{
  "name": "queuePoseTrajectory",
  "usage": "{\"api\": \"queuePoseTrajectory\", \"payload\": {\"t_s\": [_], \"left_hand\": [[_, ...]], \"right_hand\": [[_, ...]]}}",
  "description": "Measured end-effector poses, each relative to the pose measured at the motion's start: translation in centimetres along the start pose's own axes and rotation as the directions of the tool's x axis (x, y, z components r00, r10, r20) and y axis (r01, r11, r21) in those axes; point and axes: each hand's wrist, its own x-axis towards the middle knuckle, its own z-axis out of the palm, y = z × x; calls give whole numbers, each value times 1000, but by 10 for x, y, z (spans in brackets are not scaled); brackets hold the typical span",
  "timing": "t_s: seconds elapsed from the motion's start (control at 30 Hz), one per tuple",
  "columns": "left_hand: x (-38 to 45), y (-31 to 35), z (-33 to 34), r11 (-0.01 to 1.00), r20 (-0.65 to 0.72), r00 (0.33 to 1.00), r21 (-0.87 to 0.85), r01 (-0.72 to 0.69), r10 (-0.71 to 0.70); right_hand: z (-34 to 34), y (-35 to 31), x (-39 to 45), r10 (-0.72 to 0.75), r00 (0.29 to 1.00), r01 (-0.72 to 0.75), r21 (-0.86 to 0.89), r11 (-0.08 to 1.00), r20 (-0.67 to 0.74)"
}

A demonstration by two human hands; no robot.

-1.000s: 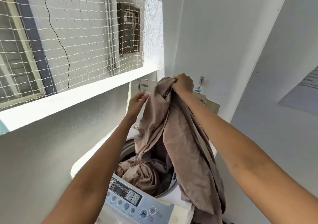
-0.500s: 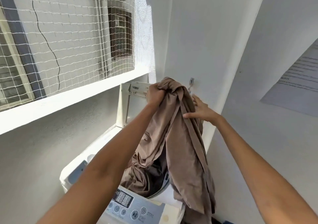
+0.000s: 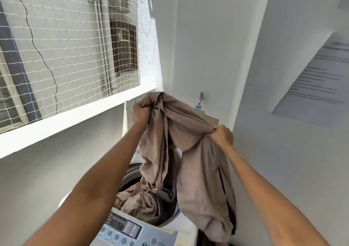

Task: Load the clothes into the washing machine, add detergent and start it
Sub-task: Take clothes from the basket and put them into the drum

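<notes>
A large beige-brown cloth [image 3: 166,132] hangs above the open top-loading washing machine [image 3: 132,172]. My left hand [image 3: 140,112] grips its bunched top high up. My right hand [image 3: 221,135] pinches a fold lower and to the right. One end of the cloth lies crumpled inside the drum [image 3: 136,198]. Another length drapes over the machine's right rim and hangs down outside it [image 3: 207,208]. The raised lid [image 3: 210,120] stands behind the cloth. The control panel [image 3: 124,227] with its buttons sits at the near edge.
White walls close in on the left, behind and to the right of the machine. A netted window opening [image 3: 66,47] with a sunlit ledge [image 3: 75,117] runs along the left. A printed paper sheet [image 3: 317,83] hangs on the right wall. A small hook with a blue clip [image 3: 200,99] is on the back wall.
My left hand has taken hold of the cloth's top, where my right hand held it. My right hand let go, dropped lower to the right and gripped a fold there.
</notes>
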Motion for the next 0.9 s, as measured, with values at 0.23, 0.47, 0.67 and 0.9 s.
{"api": "queuePoseTrajectory", "payload": {"t_s": [0.23,0.47,0.67,0.9], "left_hand": [[10,-51,-44,973,63,996,225,42,-58],[-15,-11,-32,943,342,939,305,-132,21],[-1,15,-52,860,639,660,509,23,-396],[5,53,-47,983,632,767,184,-12,-109]], "right_hand": [[-53,-93,46,-31,955,85,170,982,-295],[-100,-184,67,-116,890,243,243,939,-441],[-88,-201,69,-281,892,314,39,948,-354],[-20,-165,58,-247,959,242,-52,969,-138]]}}
